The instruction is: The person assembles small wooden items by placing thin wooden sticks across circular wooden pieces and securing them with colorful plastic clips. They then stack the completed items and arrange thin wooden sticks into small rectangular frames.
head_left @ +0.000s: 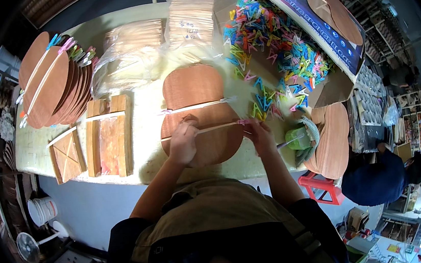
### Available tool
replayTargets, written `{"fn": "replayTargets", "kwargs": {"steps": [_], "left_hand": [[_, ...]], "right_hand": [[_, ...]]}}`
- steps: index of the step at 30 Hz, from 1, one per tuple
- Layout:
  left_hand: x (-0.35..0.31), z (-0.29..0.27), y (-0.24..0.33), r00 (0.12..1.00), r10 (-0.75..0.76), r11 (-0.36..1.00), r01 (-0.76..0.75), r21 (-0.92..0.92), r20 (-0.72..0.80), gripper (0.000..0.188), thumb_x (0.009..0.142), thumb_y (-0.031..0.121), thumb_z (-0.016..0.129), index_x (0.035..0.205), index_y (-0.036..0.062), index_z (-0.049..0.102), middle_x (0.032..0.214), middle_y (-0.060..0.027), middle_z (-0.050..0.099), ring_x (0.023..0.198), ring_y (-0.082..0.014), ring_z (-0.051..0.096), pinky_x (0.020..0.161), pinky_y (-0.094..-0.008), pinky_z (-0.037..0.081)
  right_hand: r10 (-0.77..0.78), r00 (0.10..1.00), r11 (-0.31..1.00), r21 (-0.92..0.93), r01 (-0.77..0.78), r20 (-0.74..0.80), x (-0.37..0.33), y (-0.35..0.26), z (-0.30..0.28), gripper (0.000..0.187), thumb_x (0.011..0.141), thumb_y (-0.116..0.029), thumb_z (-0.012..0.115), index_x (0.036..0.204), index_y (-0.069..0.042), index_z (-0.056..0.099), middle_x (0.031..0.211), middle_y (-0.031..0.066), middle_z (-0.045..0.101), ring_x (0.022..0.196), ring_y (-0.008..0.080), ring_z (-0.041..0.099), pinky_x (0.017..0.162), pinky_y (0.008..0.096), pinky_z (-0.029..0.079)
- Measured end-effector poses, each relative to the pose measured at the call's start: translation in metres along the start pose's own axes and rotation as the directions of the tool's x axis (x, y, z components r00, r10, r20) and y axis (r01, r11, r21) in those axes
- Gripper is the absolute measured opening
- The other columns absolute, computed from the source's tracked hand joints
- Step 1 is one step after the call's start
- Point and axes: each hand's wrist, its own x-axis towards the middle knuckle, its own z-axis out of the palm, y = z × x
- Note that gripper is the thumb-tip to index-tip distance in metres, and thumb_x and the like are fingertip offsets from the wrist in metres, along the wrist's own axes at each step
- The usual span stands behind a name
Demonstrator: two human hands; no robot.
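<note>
A thin brown wooden plate shaped like a small guitar body (217, 148) lies flat on the table in front of me. Two pale wooden strips cross it; the upper strip (197, 105) has clothespins at both ends. Curled over the lower strip (218, 127), my left hand (183, 142) presses it against the plate, its fingertips partly hidden. At that strip's right end sits a pink clothespin (244, 122), pinched by my right hand (259, 135) at the plate's edge.
An open carton (336, 87) spills colourful clothespins (272, 37). Clipped plates (50, 92) stand at left, near a wooden jig (121, 135) and bundled strips (190, 23). Bare plates (332, 139) and a green container (298, 138) are at right. Another person (379, 178) is beyond a red stool (321, 187).
</note>
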Motion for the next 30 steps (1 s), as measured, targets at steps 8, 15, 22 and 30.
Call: {"fn": "replayTargets", "kwargs": {"steps": [8, 15, 22, 30], "left_hand": [[-0.002, 0.003, -0.010, 0.997, 0.077, 0.997, -0.077, -0.019, 0.012, 0.007, 0.075, -0.003, 0.060, 0.080, 0.0019, 0.057, 0.095, -0.0137, 0.061, 0.093, -0.0330, 0.059, 0.083, -0.0405, 0.047], [0.000, 0.000, -0.010, 0.999, 0.048, 0.998, -0.048, -0.043, 0.013, 0.005, 0.076, -0.002, 0.059, 0.080, 0.0014, 0.058, 0.095, -0.0138, 0.061, 0.096, -0.0324, 0.059, 0.088, -0.0391, 0.047], [0.005, -0.006, -0.005, 0.999, 0.025, 0.994, -0.021, -0.105, 0.032, 0.003, 0.077, 0.000, 0.057, 0.080, 0.0010, 0.057, 0.095, -0.0130, 0.061, 0.096, -0.0321, 0.059, 0.086, -0.0388, 0.047], [0.000, -0.004, -0.012, 0.996, 0.088, 0.994, -0.087, -0.072, 0.014, 0.008, 0.073, 0.001, 0.056, 0.080, 0.0022, 0.053, 0.097, -0.0109, 0.058, 0.097, -0.0300, 0.056, 0.084, -0.0371, 0.046]], "right_hand": [[-0.486, 0.661, -0.434, -0.814, 0.385, 0.572, 0.048, 0.005, -0.064, 0.027, 0.077, -0.023, 0.068, 0.097, -0.006, 0.060, 0.091, 0.0129, 0.060, 0.084, 0.0333, 0.060, 0.072, 0.0422, 0.050], [-0.533, 0.743, -0.028, -0.886, 0.463, 0.405, 0.056, -0.055, 0.014, 0.028, 0.072, -0.022, 0.073, 0.089, -0.005, 0.058, 0.085, 0.0113, 0.059, 0.083, 0.0328, 0.059, 0.069, 0.0427, 0.048], [-0.380, 0.576, -0.247, -0.680, 0.691, 0.724, 0.075, -0.032, 0.117, 0.029, 0.073, -0.017, 0.071, 0.098, -0.005, 0.061, 0.095, 0.0122, 0.059, 0.087, 0.0321, 0.060, 0.075, 0.0412, 0.049], [0.019, 0.637, 0.176, -0.630, 0.757, 0.771, 0.095, -0.012, 0.184, 0.040, 0.075, -0.011, 0.068, 0.114, -0.009, 0.061, 0.106, 0.0134, 0.059, 0.089, 0.0323, 0.062, 0.077, 0.0410, 0.050]]}}
